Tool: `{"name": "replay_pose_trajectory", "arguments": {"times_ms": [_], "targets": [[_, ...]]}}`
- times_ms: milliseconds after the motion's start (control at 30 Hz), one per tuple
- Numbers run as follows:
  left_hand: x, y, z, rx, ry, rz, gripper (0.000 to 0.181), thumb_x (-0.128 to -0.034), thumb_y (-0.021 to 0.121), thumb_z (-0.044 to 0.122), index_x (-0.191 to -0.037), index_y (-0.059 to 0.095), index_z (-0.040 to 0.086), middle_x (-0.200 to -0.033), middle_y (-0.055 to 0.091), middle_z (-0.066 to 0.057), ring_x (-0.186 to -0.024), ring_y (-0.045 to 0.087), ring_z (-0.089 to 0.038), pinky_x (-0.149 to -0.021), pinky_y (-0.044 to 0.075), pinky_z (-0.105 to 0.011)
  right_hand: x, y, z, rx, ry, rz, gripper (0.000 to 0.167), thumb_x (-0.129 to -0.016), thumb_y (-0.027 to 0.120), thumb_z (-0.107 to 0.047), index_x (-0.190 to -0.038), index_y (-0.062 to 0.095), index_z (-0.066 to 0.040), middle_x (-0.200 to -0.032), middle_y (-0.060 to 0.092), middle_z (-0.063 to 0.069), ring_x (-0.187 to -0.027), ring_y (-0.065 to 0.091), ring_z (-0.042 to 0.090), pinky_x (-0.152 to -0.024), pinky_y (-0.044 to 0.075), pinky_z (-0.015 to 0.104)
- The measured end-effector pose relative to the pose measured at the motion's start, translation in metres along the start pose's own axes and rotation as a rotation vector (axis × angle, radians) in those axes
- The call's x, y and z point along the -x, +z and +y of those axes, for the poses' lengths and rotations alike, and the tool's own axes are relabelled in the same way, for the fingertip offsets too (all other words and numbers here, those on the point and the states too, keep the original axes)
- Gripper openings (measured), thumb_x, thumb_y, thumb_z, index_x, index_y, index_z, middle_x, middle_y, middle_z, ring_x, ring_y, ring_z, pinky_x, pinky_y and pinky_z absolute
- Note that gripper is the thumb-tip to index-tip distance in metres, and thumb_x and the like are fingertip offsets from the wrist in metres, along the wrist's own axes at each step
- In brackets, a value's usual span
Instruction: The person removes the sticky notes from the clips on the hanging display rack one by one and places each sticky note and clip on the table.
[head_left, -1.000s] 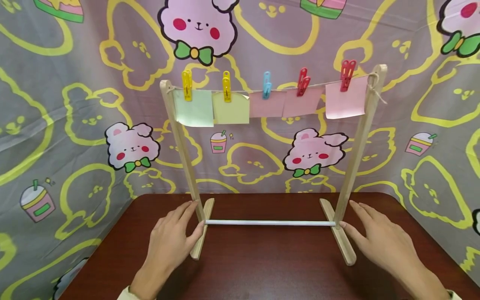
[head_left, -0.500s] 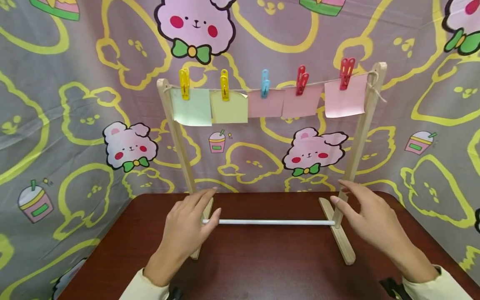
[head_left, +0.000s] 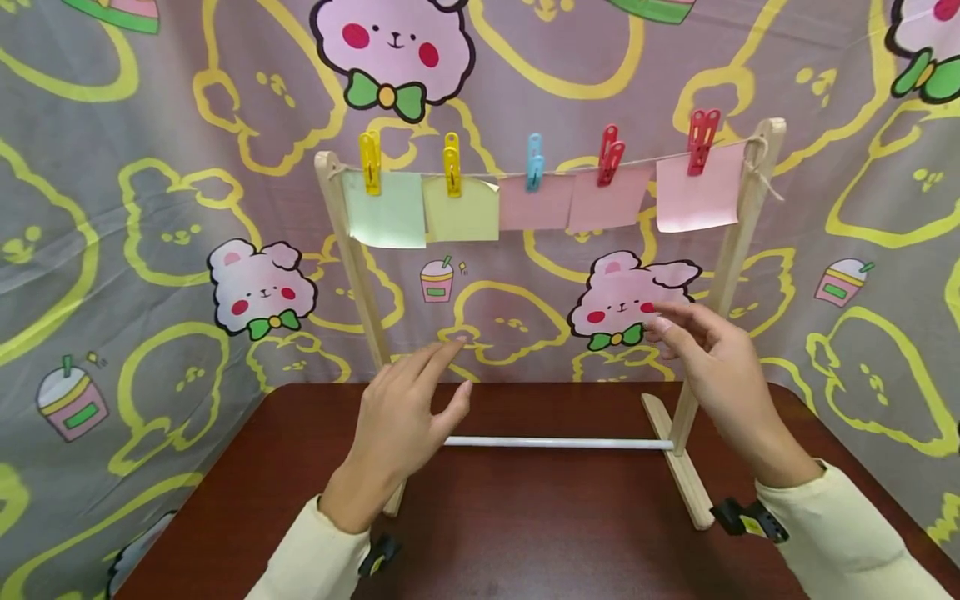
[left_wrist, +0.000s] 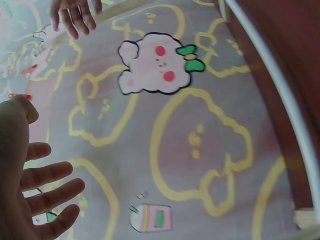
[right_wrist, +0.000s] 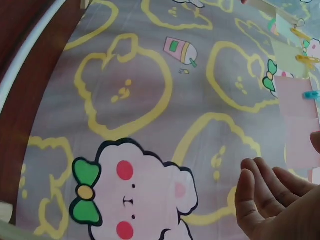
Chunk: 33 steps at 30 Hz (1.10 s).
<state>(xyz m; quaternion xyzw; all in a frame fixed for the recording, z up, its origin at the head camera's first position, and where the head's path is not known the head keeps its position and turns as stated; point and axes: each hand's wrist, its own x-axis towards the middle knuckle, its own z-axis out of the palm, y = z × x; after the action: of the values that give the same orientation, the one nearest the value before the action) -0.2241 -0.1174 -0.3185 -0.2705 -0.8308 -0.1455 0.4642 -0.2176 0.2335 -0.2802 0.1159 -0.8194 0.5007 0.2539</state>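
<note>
**L hand (head_left: 408, 408) & R hand (head_left: 723, 375): Raised, Nothing Held**

We note L hand: fingers extended w/ slight bend, thumb spread apart; no item gripped. R hand: fingers loosely bent, no item gripped.

Stand location: behind both hands. L post (head_left: 357, 258) rises from behind L hand; R post (head_left: 737, 225) from behind R hand. White rod (head_left: 558, 443) runs low btwn posts, below hand level. R foot (head_left: 678, 467) of stand lies below & left of R hand.

String (head_left: 652, 160) spans post tops, above both hands. Notes hang from it, 1 peg ea.:
- above L hand: green note (head_left: 388, 218) & yellow note (head_left: 463, 215), yellow pegs (head_left: 452, 171);
- higher up btwn hands: 2 pink notes (head_left: 536, 207), blue peg (head_left: 534, 162) & red peg (head_left: 611, 160) resp.;
- above R hand: end pink note (head_left: 697, 200), also w/ red peg.

Beneath both hands we see dark table (head_left: 540, 517); beyond them, patterned cloth (head_left: 517, 367).
</note>
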Motion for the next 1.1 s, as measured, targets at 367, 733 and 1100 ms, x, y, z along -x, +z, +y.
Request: {"name": "replay_pose_trajectory", "arguments": {"times_ms": [367, 733, 1100], "targets": [[-0.035, 0.005, 0.017, 0.077, 0.024, 0.023, 0.044, -0.0936, 0.071, 0.031, -0.136, 0.069, 0.019, -0.121, 0.076, -0.002, -0.103, 0.074, -0.025, -0.07, 0.056, -0.041, -0.042, 0.004, -0.023, -0.763, -0.018, 0.1, 0.024, -0.101, 0.069, -0.014, -0.118, 0.062, 0.002, -0.097, 0.078, 0.007, -0.089, 0.077, 0.016, -0.079, 0.063, 0.024], [-0.056, 0.002, 0.027, 0.19, 0.029, 0.006, 0.044, -0.0954, 0.069, 0.029, -0.137, 0.068, 0.017, -0.127, 0.074, -0.003, -0.116, 0.071, -0.022, -0.084, 0.06, -0.044, -0.067, 0.003, -0.034, -1.135, 0.098, 0.137, 0.017, -0.1, 0.069, -0.006, -0.106, 0.057, 0.005, -0.091, 0.077, 0.016, -0.079, 0.078, 0.025, -0.076, 0.064, 0.03], [-0.097, -0.009, 0.05, 0.327, 0.092, 0.009, 0.041, -0.0982, 0.068, 0.026, -0.137, 0.067, 0.014, -0.129, 0.073, -0.003, -0.116, 0.069, -0.018, -0.088, 0.06, -0.037, -0.078, 0.006, -0.04, -1.177, 0.172, 0.181, 0.021, -0.099, 0.071, -0.006, -0.109, 0.055, 0.002, -0.088, 0.077, 0.015, -0.076, 0.077, 0.026, -0.076, 0.064, 0.03]]}}
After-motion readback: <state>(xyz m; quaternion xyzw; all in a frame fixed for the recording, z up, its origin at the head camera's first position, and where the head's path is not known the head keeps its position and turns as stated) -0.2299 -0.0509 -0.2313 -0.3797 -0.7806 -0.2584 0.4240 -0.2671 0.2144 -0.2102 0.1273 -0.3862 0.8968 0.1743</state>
